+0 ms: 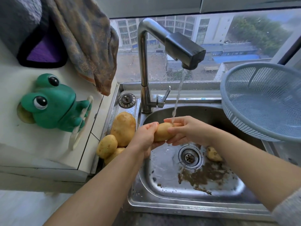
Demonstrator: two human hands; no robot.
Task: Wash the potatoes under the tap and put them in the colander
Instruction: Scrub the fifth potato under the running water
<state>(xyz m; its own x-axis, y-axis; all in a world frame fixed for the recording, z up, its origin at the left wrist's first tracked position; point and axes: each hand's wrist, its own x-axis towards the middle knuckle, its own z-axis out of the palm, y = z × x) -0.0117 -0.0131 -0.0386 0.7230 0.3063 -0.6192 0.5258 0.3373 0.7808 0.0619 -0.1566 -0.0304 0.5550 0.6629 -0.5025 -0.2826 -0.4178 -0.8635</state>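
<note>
Together both hands (145,137) (184,130) hold a potato (162,132) (under running tap (184,49)).

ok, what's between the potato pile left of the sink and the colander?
Head view: the left hand and right hand gripping one potato under the tap stream, over the sink basin.

Centre: sink (162,204), tap (143,66) at its back rim. Over the basin, under the stream: held potato (162,132) between left hand (145,137) and right hand (187,129). In the basin, right of drain (189,156): loose potato (213,154). Left of sink, on the ledge: potato pile (123,128). Right, on sink rim: colander (260,101), tilted. Far left: frog holder (53,101).
</note>
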